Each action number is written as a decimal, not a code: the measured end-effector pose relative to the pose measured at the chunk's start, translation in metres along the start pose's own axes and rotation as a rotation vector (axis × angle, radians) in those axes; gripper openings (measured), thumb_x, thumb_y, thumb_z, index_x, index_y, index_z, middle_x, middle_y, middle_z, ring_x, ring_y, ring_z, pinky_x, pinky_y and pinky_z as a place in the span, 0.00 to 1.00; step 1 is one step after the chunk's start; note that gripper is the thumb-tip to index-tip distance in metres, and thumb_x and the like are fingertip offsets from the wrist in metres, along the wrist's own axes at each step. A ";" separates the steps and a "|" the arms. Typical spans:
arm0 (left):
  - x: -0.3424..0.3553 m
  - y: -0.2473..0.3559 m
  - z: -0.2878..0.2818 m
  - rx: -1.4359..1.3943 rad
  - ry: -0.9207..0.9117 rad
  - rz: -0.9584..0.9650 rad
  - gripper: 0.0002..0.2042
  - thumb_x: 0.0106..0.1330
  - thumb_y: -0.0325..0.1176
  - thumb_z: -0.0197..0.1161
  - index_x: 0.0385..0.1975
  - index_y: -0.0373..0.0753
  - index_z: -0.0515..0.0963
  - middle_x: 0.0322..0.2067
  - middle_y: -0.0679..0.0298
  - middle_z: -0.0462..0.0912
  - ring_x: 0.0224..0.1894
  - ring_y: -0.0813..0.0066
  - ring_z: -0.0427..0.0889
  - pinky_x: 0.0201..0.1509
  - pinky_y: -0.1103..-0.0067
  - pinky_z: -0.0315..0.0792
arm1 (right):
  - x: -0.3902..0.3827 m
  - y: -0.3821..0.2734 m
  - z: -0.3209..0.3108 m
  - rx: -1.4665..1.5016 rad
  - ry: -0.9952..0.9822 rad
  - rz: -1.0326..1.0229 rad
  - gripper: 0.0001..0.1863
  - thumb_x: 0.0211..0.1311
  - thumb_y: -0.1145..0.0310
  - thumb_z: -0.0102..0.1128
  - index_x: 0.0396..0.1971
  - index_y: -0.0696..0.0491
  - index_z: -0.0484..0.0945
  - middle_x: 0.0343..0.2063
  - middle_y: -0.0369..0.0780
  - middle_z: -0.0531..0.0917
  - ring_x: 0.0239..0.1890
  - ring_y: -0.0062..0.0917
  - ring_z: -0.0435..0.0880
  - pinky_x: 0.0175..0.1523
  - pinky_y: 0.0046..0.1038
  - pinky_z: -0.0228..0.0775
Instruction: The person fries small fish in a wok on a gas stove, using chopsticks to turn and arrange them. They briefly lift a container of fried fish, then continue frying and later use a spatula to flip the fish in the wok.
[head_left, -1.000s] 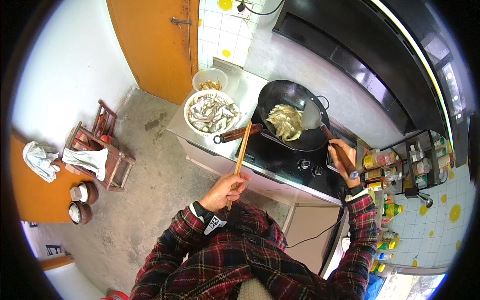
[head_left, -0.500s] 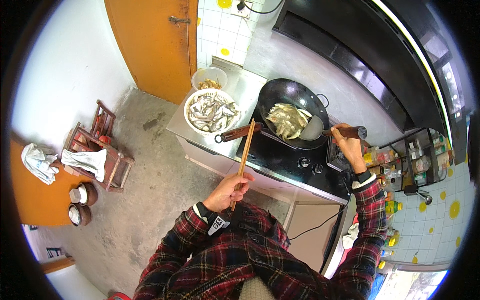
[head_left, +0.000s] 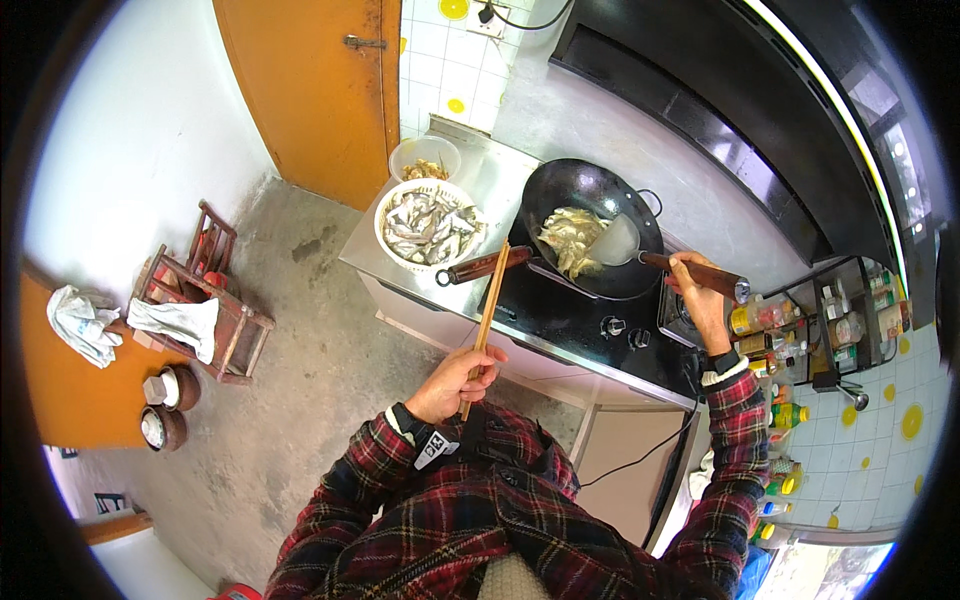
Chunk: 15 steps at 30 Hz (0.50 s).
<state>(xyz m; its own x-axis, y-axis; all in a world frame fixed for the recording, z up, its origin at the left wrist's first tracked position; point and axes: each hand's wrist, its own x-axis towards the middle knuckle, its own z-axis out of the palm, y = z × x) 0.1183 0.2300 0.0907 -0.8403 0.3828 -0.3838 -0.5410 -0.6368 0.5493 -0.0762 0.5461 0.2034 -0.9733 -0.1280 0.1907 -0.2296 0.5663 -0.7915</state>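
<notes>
My left hand (head_left: 460, 382) is closed round a pair of long wooden chopsticks (head_left: 492, 310), held upright in front of my body, their tips near the wok's handle (head_left: 485, 268). With my right hand (head_left: 700, 300) I grip the dark wooden handle of a spatula (head_left: 617, 240). Its broad metal blade lies inside the black wok (head_left: 560, 185), against the right side of a heap of small fish (head_left: 572, 238). The wok rests on a black gas stove (head_left: 560, 315). Part of the fish is hidden under the blade.
Left of the stove, a white basket (head_left: 381, 228) holds raw small fish, with a clear bowl (head_left: 455, 152) of brownish pieces behind it. Bottles (head_left: 765, 315) and a wire rack (head_left: 850, 300) stand at right. A range hood (head_left: 700, 130) overhangs the back. A wooden chair (head_left: 245, 335) stands at far left.
The spatula blade has shifted slightly left and up over the fish, and its handle now slants down further right. My left hand with the chopsticks has hardly moved.
</notes>
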 end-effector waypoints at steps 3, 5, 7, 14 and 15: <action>0.002 0.001 0.003 0.010 0.004 -0.011 0.09 0.64 0.31 0.46 0.38 0.35 0.70 0.16 0.73 0.63 0.11 0.90 0.51 0.14 0.89 0.47 | -0.004 -0.002 0.004 -0.004 -0.036 0.022 0.10 0.59 0.65 0.58 0.33 0.57 0.78 0.23 0.37 0.81 0.24 0.18 0.80 0.30 0.19 0.70; 0.001 0.001 0.004 0.009 0.017 -0.020 0.09 0.64 0.31 0.46 0.38 0.35 0.70 0.16 0.72 0.63 0.11 0.90 0.51 0.14 0.89 0.47 | -0.005 -0.005 0.005 0.020 -0.086 0.031 0.09 0.59 0.66 0.57 0.33 0.57 0.77 0.24 0.37 0.81 0.25 0.19 0.80 0.31 0.20 0.70; 0.001 0.000 0.005 0.016 0.009 -0.017 0.09 0.64 0.31 0.46 0.38 0.35 0.70 0.16 0.72 0.63 0.11 0.90 0.51 0.14 0.88 0.47 | -0.005 -0.007 0.005 -0.062 -0.092 -0.023 0.07 0.57 0.69 0.57 0.31 0.57 0.78 0.21 0.37 0.81 0.25 0.19 0.79 0.31 0.21 0.70; 0.001 0.001 0.004 0.008 0.031 -0.030 0.09 0.64 0.31 0.46 0.38 0.35 0.70 0.16 0.72 0.63 0.12 0.90 0.51 0.15 0.89 0.47 | 0.000 -0.019 -0.007 -0.323 -0.108 -0.142 0.06 0.53 0.69 0.59 0.28 0.56 0.79 0.19 0.40 0.80 0.22 0.21 0.78 0.31 0.24 0.70; 0.000 0.002 0.005 0.004 0.009 -0.022 0.09 0.64 0.31 0.46 0.38 0.35 0.70 0.16 0.72 0.63 0.12 0.90 0.51 0.15 0.89 0.47 | 0.000 -0.021 -0.006 -0.344 -0.093 -0.156 0.06 0.53 0.69 0.59 0.28 0.56 0.79 0.19 0.40 0.80 0.22 0.21 0.78 0.31 0.24 0.70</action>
<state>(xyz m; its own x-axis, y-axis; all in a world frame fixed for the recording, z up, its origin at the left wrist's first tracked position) 0.1173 0.2324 0.0954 -0.8280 0.3904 -0.4025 -0.5593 -0.6255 0.5440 -0.0708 0.5391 0.2239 -0.9270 -0.2985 0.2270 -0.3744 0.7724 -0.5130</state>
